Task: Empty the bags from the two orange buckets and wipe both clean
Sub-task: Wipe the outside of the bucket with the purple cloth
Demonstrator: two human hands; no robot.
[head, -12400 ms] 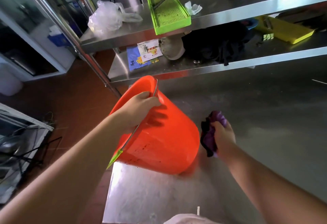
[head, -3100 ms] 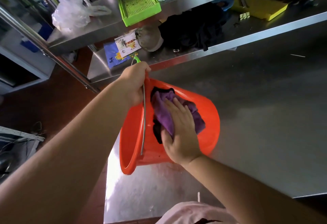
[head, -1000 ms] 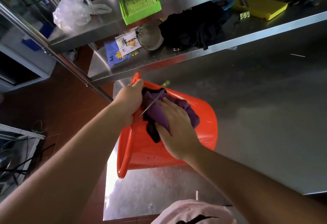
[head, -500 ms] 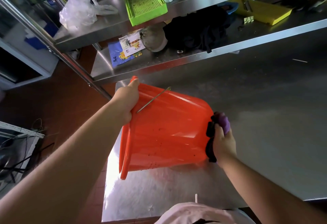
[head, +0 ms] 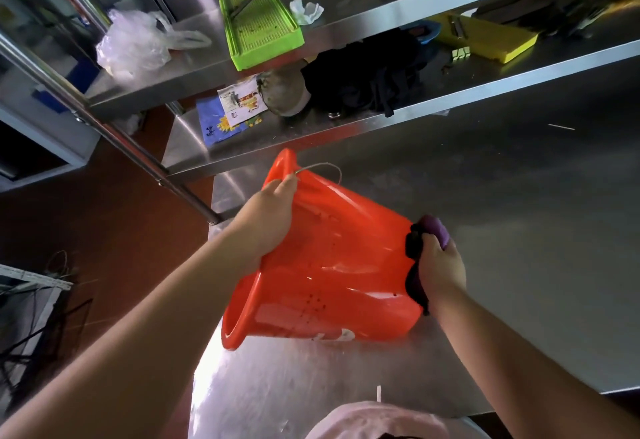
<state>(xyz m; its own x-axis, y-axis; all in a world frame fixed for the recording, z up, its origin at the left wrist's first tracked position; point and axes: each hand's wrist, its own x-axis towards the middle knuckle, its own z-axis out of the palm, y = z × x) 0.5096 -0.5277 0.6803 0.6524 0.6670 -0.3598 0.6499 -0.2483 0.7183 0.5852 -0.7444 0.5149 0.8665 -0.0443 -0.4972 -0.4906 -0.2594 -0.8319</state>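
- The orange bucket (head: 332,265) lies tipped on its side at the near-left end of the steel tabletop (head: 519,230). Its mouth faces left past the edge and its base points right. Its lower wall seems to rest on the tabletop.
- The left hand (head: 266,227) grips the bucket's rim, fingers curled over the lip beside the thin wire handle (head: 318,168), which droops across the upper wall.
- The right hand (head: 440,265) is clamped on a purple cloth (head: 433,227), bunched with a dark fold trailing below, and holds it against the bucket's base.
- The step in hand looks like wiping the outside bottom of this bucket.
- No bag shows in or on this bucket, so its emptying appears done, though the inside is turned away and cannot be checked.
- The glossy wall carries scattered dark specks, and a pale patch sits near the lower edge. The outside probably needs more passes.
- Only one orange bucket is in view, so how far the second has got cannot be judged.
- Farther back, on the lower shelf (head: 346,133), lie a blue printed packet (head: 214,123), a round greyish object and a dark bundle (head: 363,81).
- On the shelf above sit a clear plastic bag (head: 135,43) and a green slotted tray (head: 259,19). Whether that bag came from a bucket cannot be told.
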